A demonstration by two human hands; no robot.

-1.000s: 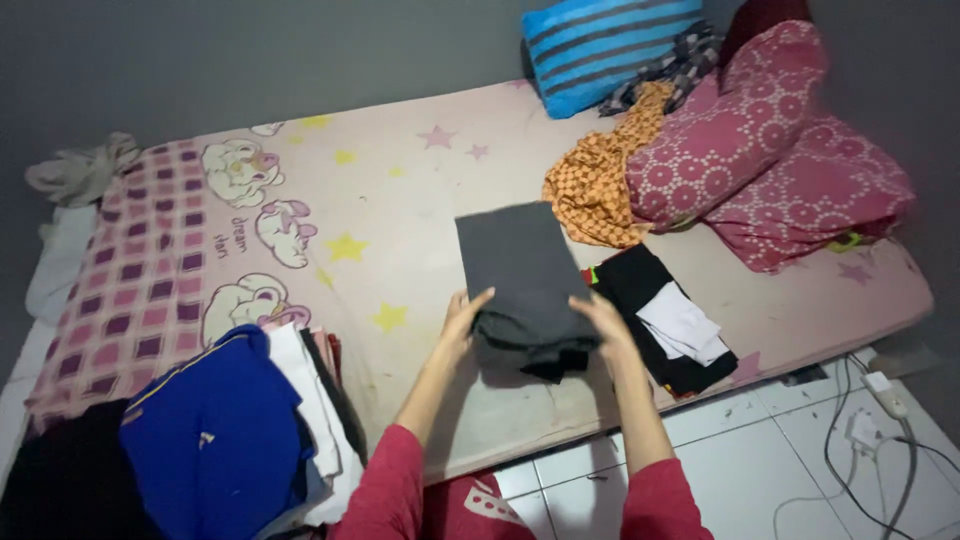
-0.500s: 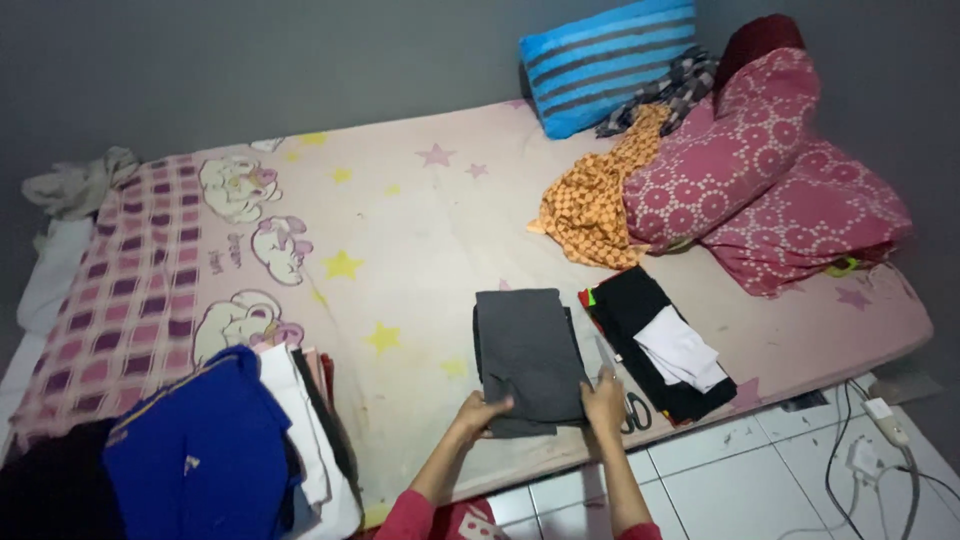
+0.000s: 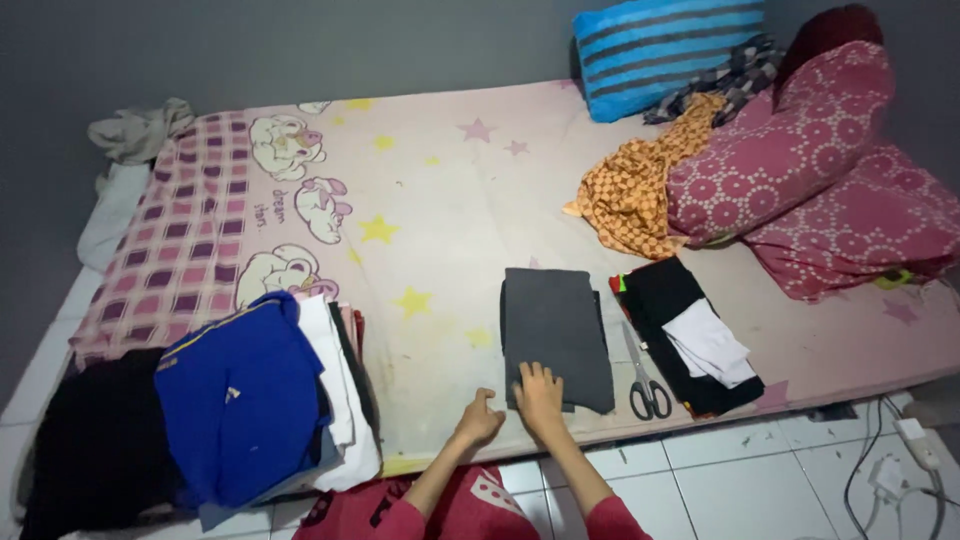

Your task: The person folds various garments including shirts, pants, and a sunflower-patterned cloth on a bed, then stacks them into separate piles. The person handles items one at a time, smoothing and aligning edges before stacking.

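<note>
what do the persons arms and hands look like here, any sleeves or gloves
Both hands are bare: no gloves, and no rings or watch that I can make out. The left hand and right hand come out of reddish-pink long sleeves pushed up toward the elbows, leaving the forearms uncovered.

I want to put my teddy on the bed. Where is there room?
The big bare patch of mattress lies between the checked sheet part and the orange cloth, above the grey folded cloth. It is crowded by the blue clothes pile and around the scissors and black pile.
</note>
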